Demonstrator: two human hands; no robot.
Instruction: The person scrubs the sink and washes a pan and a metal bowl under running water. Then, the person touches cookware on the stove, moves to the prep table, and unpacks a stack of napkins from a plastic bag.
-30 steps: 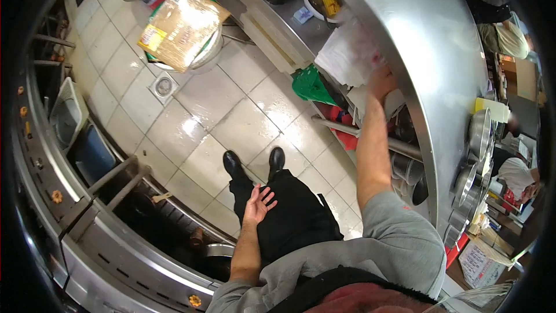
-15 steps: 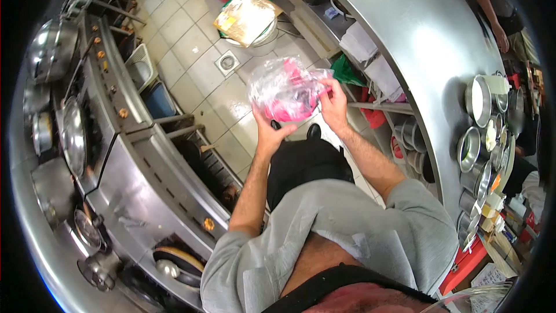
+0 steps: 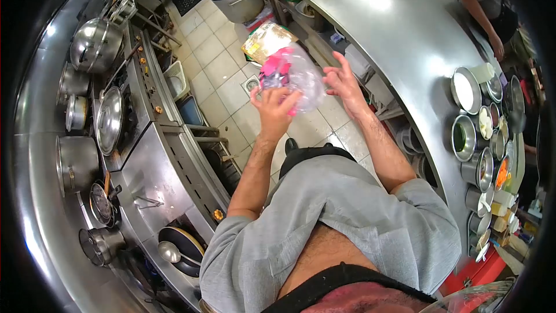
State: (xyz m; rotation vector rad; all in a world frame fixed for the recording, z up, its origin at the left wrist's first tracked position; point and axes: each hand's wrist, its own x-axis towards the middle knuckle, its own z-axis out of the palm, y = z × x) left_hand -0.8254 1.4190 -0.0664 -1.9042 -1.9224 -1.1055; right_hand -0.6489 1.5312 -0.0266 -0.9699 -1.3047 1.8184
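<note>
A clear plastic bag with bright pink material at its left side is in front of me, above the tiled floor. My left hand grips the bag's lower left part, fingers curled over it. What the pink material is, I cannot make out. Just right of the bag, my right hand is open with its fingers apart. Its lower fingers come close to the bag's edge; whether they touch it I cannot tell.
On the left runs a steel stove with pots, lids and a pan holding a ladle. A steel counter curves along the right, with several metal bowls. A large pot stands ahead. Another person's arm shows at right.
My right hand has let go of the bag and opened beside it. The bag has turned, its pink part now left. The view has tilted up, showing more of the kitchen ahead.
</note>
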